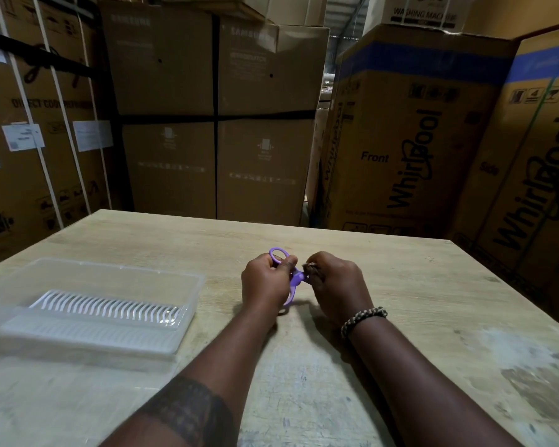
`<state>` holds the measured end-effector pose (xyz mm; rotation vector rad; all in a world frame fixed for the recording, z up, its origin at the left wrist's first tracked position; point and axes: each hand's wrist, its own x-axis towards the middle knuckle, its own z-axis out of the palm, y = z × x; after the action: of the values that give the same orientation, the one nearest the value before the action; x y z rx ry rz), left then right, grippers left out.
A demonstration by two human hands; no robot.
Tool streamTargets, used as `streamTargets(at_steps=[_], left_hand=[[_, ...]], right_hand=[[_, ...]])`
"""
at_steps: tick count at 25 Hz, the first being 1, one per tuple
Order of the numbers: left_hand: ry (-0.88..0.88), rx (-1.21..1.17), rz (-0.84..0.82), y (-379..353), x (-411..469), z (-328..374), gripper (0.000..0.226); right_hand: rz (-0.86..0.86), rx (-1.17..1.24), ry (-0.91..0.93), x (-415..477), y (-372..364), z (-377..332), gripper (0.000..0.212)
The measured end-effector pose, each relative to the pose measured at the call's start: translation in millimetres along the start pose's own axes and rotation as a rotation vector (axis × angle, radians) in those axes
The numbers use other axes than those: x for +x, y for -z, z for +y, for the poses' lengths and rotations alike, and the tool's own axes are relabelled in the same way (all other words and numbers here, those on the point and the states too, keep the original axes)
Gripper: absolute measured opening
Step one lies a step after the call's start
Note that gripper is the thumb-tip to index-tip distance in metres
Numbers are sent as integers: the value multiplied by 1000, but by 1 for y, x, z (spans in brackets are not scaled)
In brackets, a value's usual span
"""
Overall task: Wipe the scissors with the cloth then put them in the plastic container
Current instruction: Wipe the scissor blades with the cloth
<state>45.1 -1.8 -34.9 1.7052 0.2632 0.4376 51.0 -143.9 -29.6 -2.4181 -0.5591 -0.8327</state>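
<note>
Purple-handled scissors (295, 276) are held just above the middle of the wooden table (400, 301). My left hand (265, 280) grips their handles, one ring sticking out above the fingers. My right hand (336, 285) is curled around the blade end, which is hidden. A small pale bit of cloth (311, 263) shows at the top of that fist. A clear plastic container (188, 285) with a white slotted insert lies open-topped on the table to the left, about a hand's width from my left hand.
Tall cardboard appliance boxes (410, 130) stand close behind and to both sides of the table. The table's far edge runs just beyond my hands. A pale worn patch marks the table surface at the right front.
</note>
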Motion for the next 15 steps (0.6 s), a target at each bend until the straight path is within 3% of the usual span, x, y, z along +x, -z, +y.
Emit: streamTargets(at_steps=[6,10,15], left_hand=[[13,-9,-7,-1,-2,1,28],[1,-1,3,0,0,0,30],[19,-28,-7,1,-1,-1,29]], right_hand=[[143,-49,-57,2,8,10,6],[42,16,33,-4,1,0,7],[143,-26,-122,2,5,15,5]])
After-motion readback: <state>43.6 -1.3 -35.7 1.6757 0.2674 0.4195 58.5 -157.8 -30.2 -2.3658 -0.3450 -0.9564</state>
